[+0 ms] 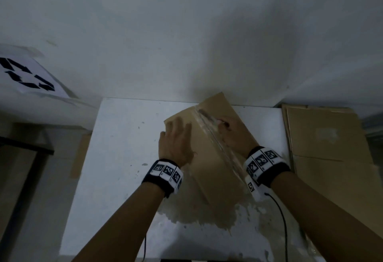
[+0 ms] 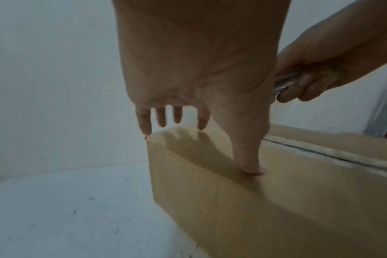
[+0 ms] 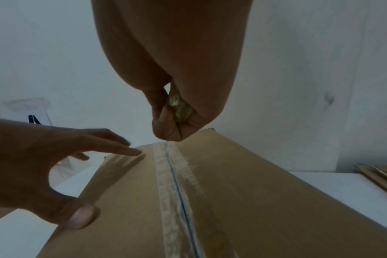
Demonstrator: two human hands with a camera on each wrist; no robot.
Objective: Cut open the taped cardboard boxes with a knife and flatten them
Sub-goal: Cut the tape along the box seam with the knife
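A brown cardboard box (image 1: 204, 164) lies on the white table (image 1: 124, 147), with clear tape (image 1: 222, 150) along its middle seam. My left hand (image 1: 176, 135) lies on the left flap with fingers spread and the thumb (image 2: 252, 167) pressing down. My right hand (image 1: 234, 133) grips a knife (image 1: 207, 115) whose blade lies on the seam near the box's far end. In the right wrist view the knife handle (image 3: 179, 108) shows inside my fist (image 3: 172, 69), and a dark slit runs along the tape (image 3: 175, 183). The blade tip is hidden there.
Flattened cardboard sheets (image 1: 327, 147) are stacked at the table's right side. The white wall stands right behind the box. A paper with a recycling sign (image 1: 27, 77) hangs at the left. A cardboard piece (image 1: 80, 156) leans beside the table's left edge.
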